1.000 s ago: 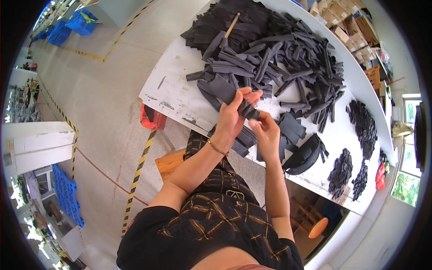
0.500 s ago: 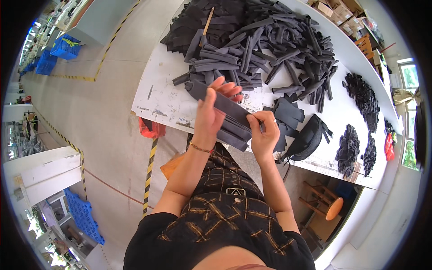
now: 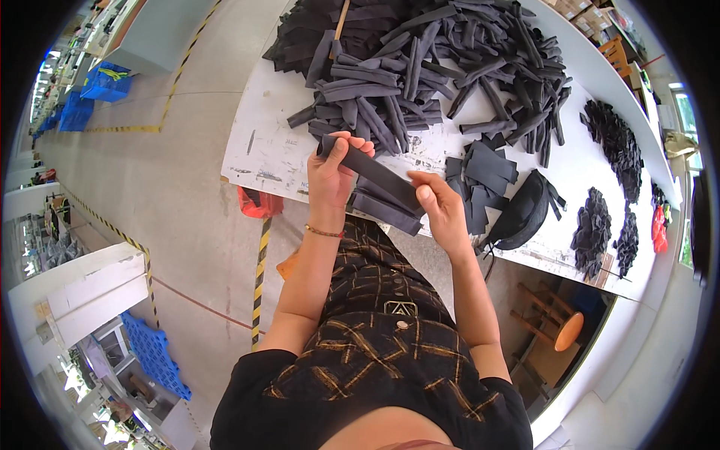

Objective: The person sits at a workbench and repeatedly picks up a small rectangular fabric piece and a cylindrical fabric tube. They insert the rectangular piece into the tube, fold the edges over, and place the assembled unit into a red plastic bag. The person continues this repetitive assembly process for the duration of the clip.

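Between my two hands a black fabric tube [image 3: 379, 174] slants above the table's front edge, its upper left end showing a rounded opening. My left hand [image 3: 331, 169] is closed around that end, thumb on top and fingertips showing beyond it. At the lower right end is my right hand [image 3: 444, 210], closed with the thumb and index finger at the tube's edge; part of its grip is hidden. Just below the held tube lie several flat black strips [image 3: 386, 214] side by side. Beyond my hands is a large heap of similar black tubes [image 3: 367, 94].
A wooden stick [image 3: 341, 22] lies in the heap. To the right on the white table [image 3: 259, 154] are black flat pieces [image 3: 487, 172], a curved black pouch [image 3: 521, 214] and piles of small black pieces [image 3: 592, 232]. A red bag [image 3: 259, 202] hangs at the left edge; a wooden stool [image 3: 568, 330] stands below.
The black piece was flatter and broader, with my left fingers spread; now my left hand is closed around its rounded end. My right hand has shifted slightly right, its pinch changed.
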The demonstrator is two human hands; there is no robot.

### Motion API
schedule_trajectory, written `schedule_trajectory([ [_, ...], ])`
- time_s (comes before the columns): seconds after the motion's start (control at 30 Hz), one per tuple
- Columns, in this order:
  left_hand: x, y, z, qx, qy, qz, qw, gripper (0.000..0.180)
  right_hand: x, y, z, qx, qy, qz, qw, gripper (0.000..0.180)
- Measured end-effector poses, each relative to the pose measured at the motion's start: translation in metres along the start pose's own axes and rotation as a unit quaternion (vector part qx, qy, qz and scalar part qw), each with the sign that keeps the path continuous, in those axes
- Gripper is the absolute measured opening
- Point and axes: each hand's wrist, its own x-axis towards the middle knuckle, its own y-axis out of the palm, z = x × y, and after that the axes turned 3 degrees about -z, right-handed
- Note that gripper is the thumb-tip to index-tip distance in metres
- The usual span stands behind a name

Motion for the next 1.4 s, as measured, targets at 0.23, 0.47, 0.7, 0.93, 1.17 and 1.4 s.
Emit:
schedule_trajectory([
  [0.23, 0.001, 0.006, -0.002, 0.031, -0.038, 0.048, 0.998, 0.015, 0.006, -0.004, 0.004, -0.124, -0.031, 0.047, 0.991, 0.011],
  [0.47, 0.0, 0.004, 0.0, 0.032, -0.055, 0.039, 0.997, 0.014, 0.008, -0.007, -0.001, -0.175, -0.087, 0.008, 0.981, 0.008],
  [0.7, -0.035, -0.077, 0.024, 0.331, -0.106, -0.087, 0.934, 0.02, -0.034, -0.016, -0.11, -0.131, 0.113, 0.04, 0.984, 0.014],
  [0.93, -0.084, -0.128, 0.063, 0.548, -0.061, -0.07, 0.831, 0.023, -0.071, -0.015, -0.165, -0.204, 0.139, -0.013, 0.969, 0.012],
  [1.17, -0.07, -0.127, 0.08, 0.602, 0.093, -0.02, 0.793, 0.033, -0.065, -0.012, -0.184, -0.284, 0.02, -0.02, 0.958, 0.009],
  [1.4, -0.082, -0.111, 0.084, 0.659, 0.214, -0.032, 0.72, 0.023, -0.064, -0.009, -0.193, -0.382, -0.013, -0.022, 0.924, 0.01],
])
